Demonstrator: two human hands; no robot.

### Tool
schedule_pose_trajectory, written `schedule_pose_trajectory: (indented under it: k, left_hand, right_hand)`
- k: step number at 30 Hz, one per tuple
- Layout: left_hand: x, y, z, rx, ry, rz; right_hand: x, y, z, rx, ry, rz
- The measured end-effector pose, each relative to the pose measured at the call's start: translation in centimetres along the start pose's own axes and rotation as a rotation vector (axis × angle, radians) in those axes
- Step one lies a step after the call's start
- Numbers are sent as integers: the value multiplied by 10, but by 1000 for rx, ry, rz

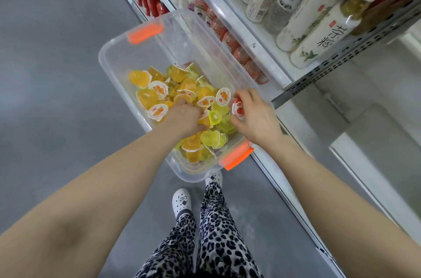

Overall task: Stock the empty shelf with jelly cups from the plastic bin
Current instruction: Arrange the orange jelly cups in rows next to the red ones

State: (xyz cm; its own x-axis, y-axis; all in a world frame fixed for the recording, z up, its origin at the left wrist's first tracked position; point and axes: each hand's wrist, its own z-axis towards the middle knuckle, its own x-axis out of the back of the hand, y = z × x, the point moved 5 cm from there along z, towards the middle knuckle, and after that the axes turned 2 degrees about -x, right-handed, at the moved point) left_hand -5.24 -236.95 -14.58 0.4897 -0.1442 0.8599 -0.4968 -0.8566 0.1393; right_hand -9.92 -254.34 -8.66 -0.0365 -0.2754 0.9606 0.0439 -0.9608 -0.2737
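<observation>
Head view, looking down. A clear bin with orange latches sits on the grey floor, just beside a shelf unit stocked with bottles above and red-lidded cups on a lower level. Yellow and orange jelly cups lie loosely heaped in the bin, some lid-up, some on their sides. The left hand reaches into the heap with its fingertips buried among the cups; whether it grips one cannot be told. The right hand, above the bin's shelf-side wall, pinches a red cup between thumb and curled fingers. White shoes stand at the bin's near end.
</observation>
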Motion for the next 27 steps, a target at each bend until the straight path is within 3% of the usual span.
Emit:
schedule_pose_trajectory:
  k: [8, 17, 27]
  left_hand:
    - [-2, 7, 1, 5, 71, 20]
    - [32, 2, -35, -26, 227, -228]
    - [114, 57, -77, -210, 436, -353]
  right_hand:
    - [2, -1, 0, -5, -15, 40]
    - [23, -4, -15, -108, -45, 285]
    - [123, 14, -93, -274, 237, 340]
